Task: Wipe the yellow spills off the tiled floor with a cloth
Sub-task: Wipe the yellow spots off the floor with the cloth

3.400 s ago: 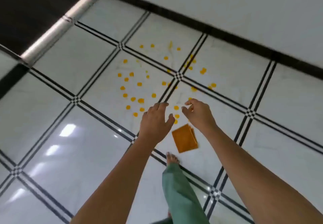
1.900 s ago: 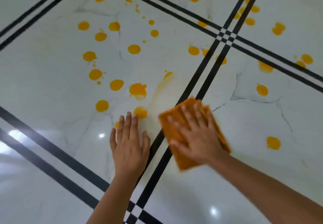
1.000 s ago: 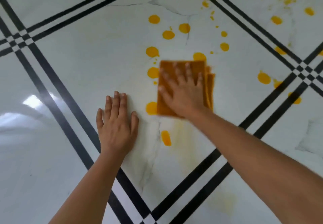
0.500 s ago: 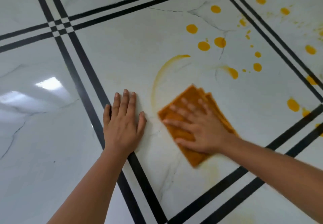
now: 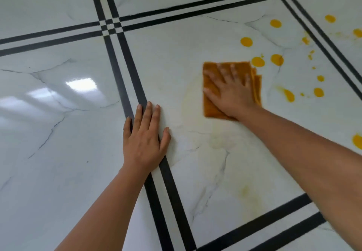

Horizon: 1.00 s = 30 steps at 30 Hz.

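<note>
Pressing flat is what this stroke needs: the orange cloth point(image 5: 209, 109), folded in layers as far as the blur lets you judge, lies on the white tile just left of the nearest yellow spills point(image 5: 258, 62), its top right corner almost touching one. Your right hand point(image 5: 233, 93) lies spread on top of it, palm down, fingers straight and fanned, nothing curled round the fabric. Drive from the heel of the palm so the whole pad drags, and sweep right and away into the cluster of drops, overlapping passes instead of dabbing. A pale yellowish film point(image 5: 244, 192) shows on the tile nearer you, so I judge a soaked face will only smear; turn to a fresh fold first. One larger blob point(image 5: 356, 141) sits at the right edge, beside your forearm; give it its own pass. Your left hand point(image 5: 146, 139) is planted flat and open across the black double lines point(image 5: 125, 68) of the tiled floor point(image 5: 176, 54), arm straight, bracing you
</note>
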Each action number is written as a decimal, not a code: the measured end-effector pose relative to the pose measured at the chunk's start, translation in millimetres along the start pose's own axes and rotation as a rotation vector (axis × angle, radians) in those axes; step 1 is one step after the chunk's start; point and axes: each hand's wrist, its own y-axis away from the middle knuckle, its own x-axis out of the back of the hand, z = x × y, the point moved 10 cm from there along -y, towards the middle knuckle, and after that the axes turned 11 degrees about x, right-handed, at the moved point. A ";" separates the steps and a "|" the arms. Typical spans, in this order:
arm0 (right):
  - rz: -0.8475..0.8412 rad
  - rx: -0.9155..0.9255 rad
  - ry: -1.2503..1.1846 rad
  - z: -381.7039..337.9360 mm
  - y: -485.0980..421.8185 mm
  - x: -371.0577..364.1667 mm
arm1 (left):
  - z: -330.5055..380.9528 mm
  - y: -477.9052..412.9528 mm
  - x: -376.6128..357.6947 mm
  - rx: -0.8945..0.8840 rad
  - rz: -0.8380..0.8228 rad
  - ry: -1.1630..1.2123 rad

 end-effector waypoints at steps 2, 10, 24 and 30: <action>-0.007 0.078 0.011 -46.3 -12.1 -2.3 | -0.7 -3.6 1.6 0.005 0.020 0.012; 0.001 0.122 0.012 -27.7 -9.9 0.0 | -0.6 -9.7 0.9 0.006 0.022 0.010; -0.004 0.316 0.032 -102.7 19.6 -7.9 | 8.2 -14.3 -2.2 -0.017 -0.016 -0.002; 0.007 0.175 0.037 -26.2 57.5 -6.5 | 28.3 16.8 -11.8 -0.103 -0.087 -0.043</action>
